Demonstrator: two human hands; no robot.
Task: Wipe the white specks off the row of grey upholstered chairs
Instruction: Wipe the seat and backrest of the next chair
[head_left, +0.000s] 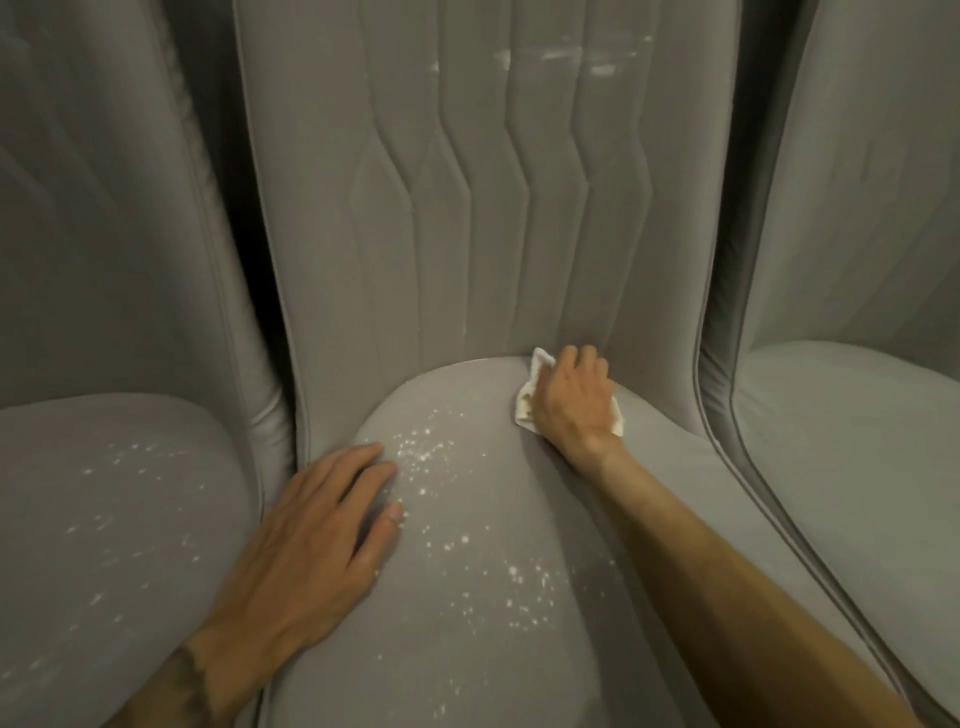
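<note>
The right hand (571, 402) curls its fingers over a bunched white cloth (525, 402) and presses it onto the back of the middle seat (467, 395), right where the seat meets the backrest (467, 234). The left hand (311, 530) lies flat with straight fingers on the left front of the same seat and holds nothing. The specks (467, 519) lie between the two hands. From the cloth they are to the left and nearer the person. The scatter is longer than it is wide and runs slantwise from beside the left fingertips toward the front right of the seat. The left hand is the nearer one, its fingertips at the edge of the scatter, but the cloth is in the right. So the wipe probably has to come forward and leftward along that slant, and the left hand may be in its way. In view are two hands, one cloth and three chairs. Three patches are marked: this seat, the left chair (52, 441) with its own specks (130, 493), and white smears (561, 57) high on the middle backrest. The right chair (857, 415) shows none that I can make out. The specks themselves are too many to count.
</note>
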